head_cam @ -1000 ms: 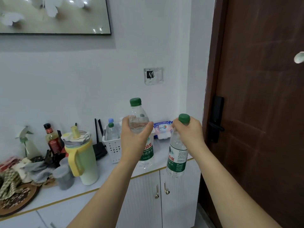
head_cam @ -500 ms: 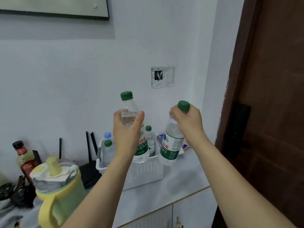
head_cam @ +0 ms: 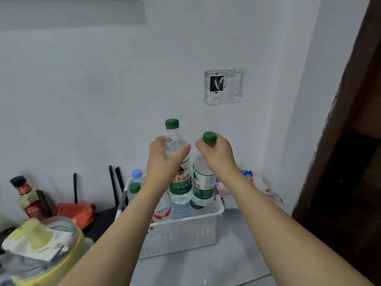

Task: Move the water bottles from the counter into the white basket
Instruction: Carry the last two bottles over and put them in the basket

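Pale grey-white wall [head_cam: 82, 89], bare mounting plate [head_cam: 223, 86] fixed on it, dark brown door [head_cam: 354, 141] at right, grey countertop [head_cam: 206, 263]

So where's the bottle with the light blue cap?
In the head view, the blue-capped bottle stands at the white basket's back left corner, behind a green-capped bottle.

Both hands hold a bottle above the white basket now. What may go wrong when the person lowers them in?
1. The white basket already holds several bottles, so the left bottle may land on one and tip.
2. The right hand grips the right bottle only near its cap, so it may swing or slip.
3. Both bottles hang close together and may knock each other; the left hand holds its bottle higher up.
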Available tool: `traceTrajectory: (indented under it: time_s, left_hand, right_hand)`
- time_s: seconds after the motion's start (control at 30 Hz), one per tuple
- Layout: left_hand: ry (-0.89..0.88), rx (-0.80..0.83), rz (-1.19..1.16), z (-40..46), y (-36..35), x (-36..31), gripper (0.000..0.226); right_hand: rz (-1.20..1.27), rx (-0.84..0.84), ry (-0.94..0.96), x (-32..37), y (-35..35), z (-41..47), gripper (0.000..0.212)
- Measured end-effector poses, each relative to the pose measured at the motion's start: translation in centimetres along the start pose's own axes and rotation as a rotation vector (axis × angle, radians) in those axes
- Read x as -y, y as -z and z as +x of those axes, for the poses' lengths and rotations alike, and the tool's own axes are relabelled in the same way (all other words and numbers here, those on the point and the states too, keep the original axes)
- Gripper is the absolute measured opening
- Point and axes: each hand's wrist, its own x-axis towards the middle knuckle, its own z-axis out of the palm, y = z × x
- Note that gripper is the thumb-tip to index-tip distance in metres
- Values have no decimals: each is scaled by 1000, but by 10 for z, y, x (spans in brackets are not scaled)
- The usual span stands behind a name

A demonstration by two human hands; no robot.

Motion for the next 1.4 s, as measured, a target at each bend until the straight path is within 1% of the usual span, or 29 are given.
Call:
traceTrajectory:
  time_s: [0.13, 0.23, 0.33, 0.47, 0.53, 0.57, 0.63, 0.7, 0.8, 0.93, 1.03, 1.17, 1.3, 1.4]
  left_hand:
    - [11, 145, 148, 12, -7, 15, 52]
    - [12, 239, 247, 17, -13, 26, 47]
    - [45, 295, 275, 21, -18, 39, 53]
    - [67, 342, 296, 22, -21, 53, 57]
    - [74, 363, 347, 23, -23, 62, 61]
    - [77, 374, 383, 22, -24, 67, 62]
    - [72, 390, 436, 19, -26, 74, 61]
    - [29, 401, 530, 15, -28, 78, 59]
    - [-56, 381, 771, 12, -30, 78, 61]
    - [-131, 430, 1077, 11, -36, 91, 73]
    - [-169, 432, 1155, 11, -35, 97, 70]
    - [-175, 412, 1260, 12, -28, 97, 69]
    - [-158, 445, 1277, 9, -31, 94, 74]
    - [-148, 449, 1250, 8, -32, 95, 72]
  right_hand:
    - [-41, 42, -27, -30, -5, 10, 21]
    - [-136, 87, -33, -47, -8, 13, 21]
    - [-291, 119, 10, -61, -10, 14, 28]
    - [-498, 147, 141, -80, -9, 15, 41]
    - [-581, 174, 190, -85, -9, 14, 44]
    - [-604, 201, 182, -87, -9, 13, 44]
    - [-596, 281, 125, -92, -10, 10, 42]
    - [-566, 350, 74, -101, -12, 7, 43]
    - [-544, 406, 27, -114, -12, 4, 43]
    - [-579, 417, 10, -125, -14, -1, 44]
    - [-651, 397, 67, -124, -17, -4, 49]
    - [-677, 408, 114, -122, -19, -5, 49]
    - [-683, 424, 101, -123, -20, -6, 47]
    - [-694, 417, 95, -120, -19, -8, 41]
